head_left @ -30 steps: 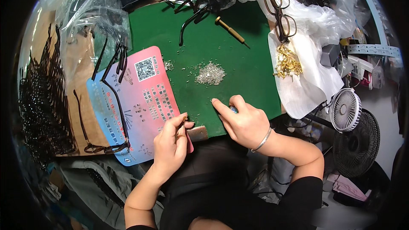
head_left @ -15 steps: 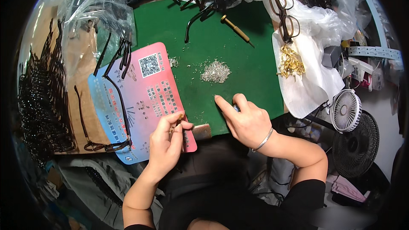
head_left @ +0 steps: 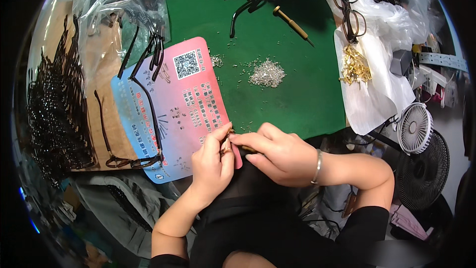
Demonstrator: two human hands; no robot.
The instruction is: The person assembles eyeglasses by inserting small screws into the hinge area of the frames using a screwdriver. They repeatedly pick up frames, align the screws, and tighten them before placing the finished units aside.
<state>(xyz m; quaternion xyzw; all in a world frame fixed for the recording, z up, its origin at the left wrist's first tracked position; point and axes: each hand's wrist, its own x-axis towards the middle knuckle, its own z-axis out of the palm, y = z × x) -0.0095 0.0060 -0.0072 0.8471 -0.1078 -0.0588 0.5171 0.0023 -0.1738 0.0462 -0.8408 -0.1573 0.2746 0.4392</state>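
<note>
My left hand (head_left: 213, 161) pinches a small brown and gold eyeglass part (head_left: 226, 146) above the near edge of the pink and blue printed mat (head_left: 171, 97). Right against it, my right hand (head_left: 280, 155) has its thumb and fingers closed at the same part. Something slim and brownish shows under the right fingers, too covered to name. Beyond the hands, a heap of tiny silver screws (head_left: 267, 73) lies on the green work mat (head_left: 307, 106), with loose ones scattered around it.
A brass-coloured screwdriver (head_left: 293, 26) lies at the back. Gold metal parts (head_left: 356, 66) and dark eyeglass frames (head_left: 353, 22) rest on white wrapping at right. Dark temples (head_left: 59, 109) pile up at far left; one frame (head_left: 119, 161) lies near the printed mat. Fans (head_left: 414, 128) stand right.
My right hand has moved left and nearer from the green mat to meet my left hand at the eyeglass part. The whole view has shifted slightly.
</note>
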